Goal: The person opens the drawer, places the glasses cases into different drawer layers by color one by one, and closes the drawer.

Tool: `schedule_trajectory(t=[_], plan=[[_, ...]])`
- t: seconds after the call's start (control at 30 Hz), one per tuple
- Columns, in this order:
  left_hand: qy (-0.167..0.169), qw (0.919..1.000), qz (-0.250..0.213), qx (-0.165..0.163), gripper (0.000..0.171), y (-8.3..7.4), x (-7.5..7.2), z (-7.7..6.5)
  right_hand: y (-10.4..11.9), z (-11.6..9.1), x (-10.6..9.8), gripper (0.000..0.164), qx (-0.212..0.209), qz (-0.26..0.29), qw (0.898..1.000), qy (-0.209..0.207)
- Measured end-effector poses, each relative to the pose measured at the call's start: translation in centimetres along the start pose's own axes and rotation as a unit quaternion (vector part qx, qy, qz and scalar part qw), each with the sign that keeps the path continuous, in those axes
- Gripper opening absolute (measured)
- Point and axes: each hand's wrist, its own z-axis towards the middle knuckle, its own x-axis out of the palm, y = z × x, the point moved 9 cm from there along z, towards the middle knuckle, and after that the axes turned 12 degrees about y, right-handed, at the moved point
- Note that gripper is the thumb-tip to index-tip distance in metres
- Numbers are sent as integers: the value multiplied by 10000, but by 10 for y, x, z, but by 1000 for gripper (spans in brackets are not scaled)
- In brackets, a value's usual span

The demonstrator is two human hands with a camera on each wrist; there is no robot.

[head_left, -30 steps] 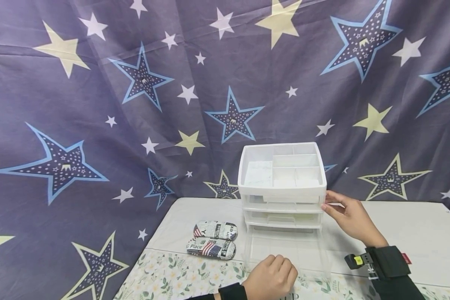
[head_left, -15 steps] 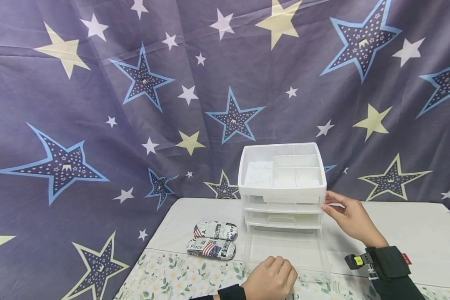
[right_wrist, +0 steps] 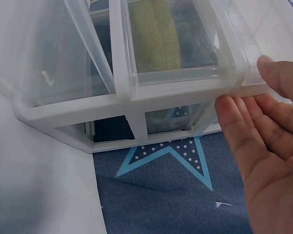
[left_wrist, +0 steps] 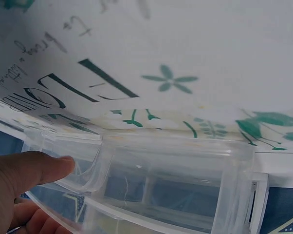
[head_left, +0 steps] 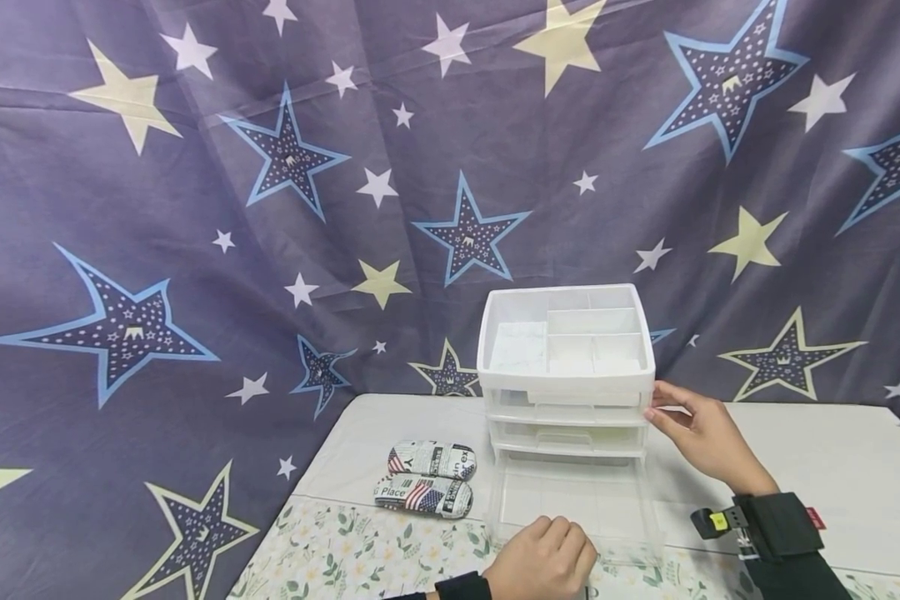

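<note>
A white plastic drawer organizer [head_left: 562, 382] with a divided top tray stands on the table. Its clear bottom drawer [head_left: 570, 500] is pulled far out, with nothing visible inside. My left hand [head_left: 542, 560] grips that drawer's front; in the left wrist view the thumb [left_wrist: 59, 165] lies over the clear plastic and the other fingers curl below. My right hand [head_left: 708, 437] holds the organizer's right side, thumb near the front corner, fingertips on the white frame [right_wrist: 175, 92]. A yellow-green cloth-like item [right_wrist: 154, 36] shows through a closed drawer in the right wrist view.
Two rolled bundles [head_left: 423, 496] with newspaper and flag print lie left of the organizer. A floral cloth [head_left: 345, 550] covers the front of the white table [head_left: 810, 450]. A star-patterned curtain [head_left: 345, 208] hangs behind.
My left hand and the bottom drawer have shifted very slightly toward me. My right hand keeps its place on the organizer's side.
</note>
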Motion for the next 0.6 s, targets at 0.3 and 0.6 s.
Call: schedule_trajectory(t=[0.3, 0.6], plan=[[211, 9992, -329, 122, 34, 11, -7, 0, 0, 0, -1, 47, -10, 50, 10000, -2], [544, 9897, -1208, 548, 21, 33, -9, -26, 1, 2, 0, 44, -99, 218, 9997, -19]])
